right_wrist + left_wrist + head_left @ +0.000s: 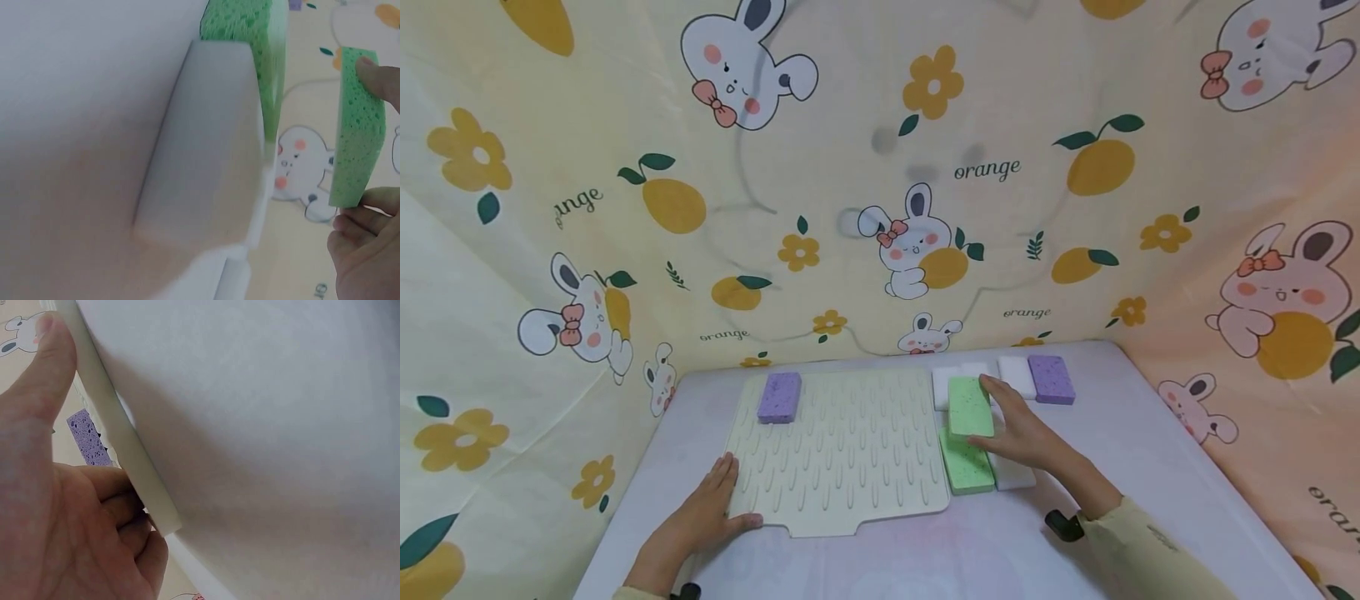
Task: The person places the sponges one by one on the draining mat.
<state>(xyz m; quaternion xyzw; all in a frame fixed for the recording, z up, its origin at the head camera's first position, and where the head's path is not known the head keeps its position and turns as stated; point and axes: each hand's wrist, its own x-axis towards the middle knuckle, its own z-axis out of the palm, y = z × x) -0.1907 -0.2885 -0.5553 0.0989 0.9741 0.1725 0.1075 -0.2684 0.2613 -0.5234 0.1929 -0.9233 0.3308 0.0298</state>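
A pale board with rows of raised ridges [838, 454] lies on the table, and a purple sponge [780, 397] stands near its far left corner. My left hand [706, 505] rests at the board's near left corner, fingers along the side edge and thumb by the front edge. In the left wrist view the board's rim [140, 465] runs beside the fingers. My right hand [1018, 423] pinches a green sponge [969, 407] by its two ends, thumb opposite fingers. The right wrist view shows this held sponge [356, 137] raised off the table.
Another green sponge [967, 467] lies against the board's right edge. Beside it is a white block [1015, 473], partly under the right hand. Behind are more white blocks [1017, 373] and a second purple sponge [1051, 380]. A patterned cloth [850, 167] hangs behind the table.
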